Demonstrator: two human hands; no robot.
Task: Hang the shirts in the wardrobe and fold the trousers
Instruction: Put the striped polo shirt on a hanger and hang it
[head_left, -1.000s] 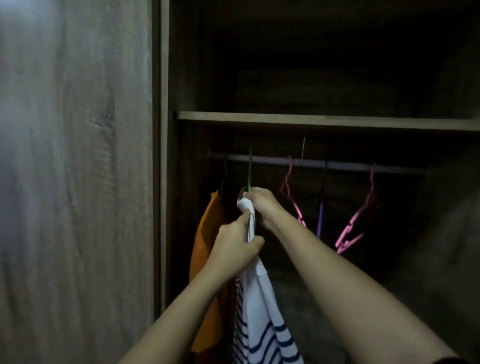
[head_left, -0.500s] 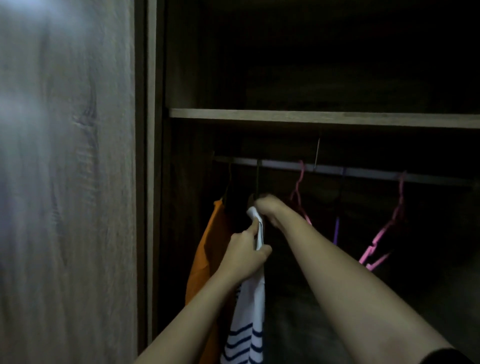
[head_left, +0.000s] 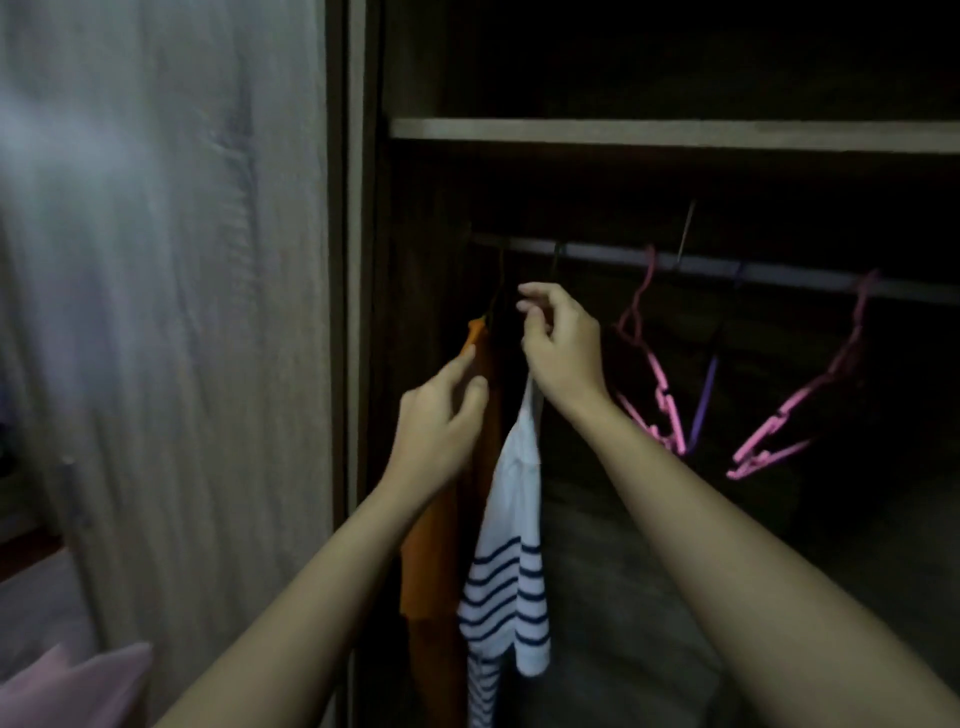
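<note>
Releasing: left hand (head_left: 436, 421) now open off striped shirt (head_left: 511, 545); right hand (head_left: 561, 343) still pinching it.

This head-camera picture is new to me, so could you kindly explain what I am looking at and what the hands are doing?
The picture comes from one camera worn on a person's head, looking forward and down into an open wardrobe. There is no machine, only two bare hands. The right hand is up near the rail, pinching the top of a white striped shirt that hangs below it. The left hand is open, its fingers beside an orange garment hanging just to the left. Empty pink hangers and a purple one dangle further right. A shelf runs above, and the wardrobe door fills the left.
</note>
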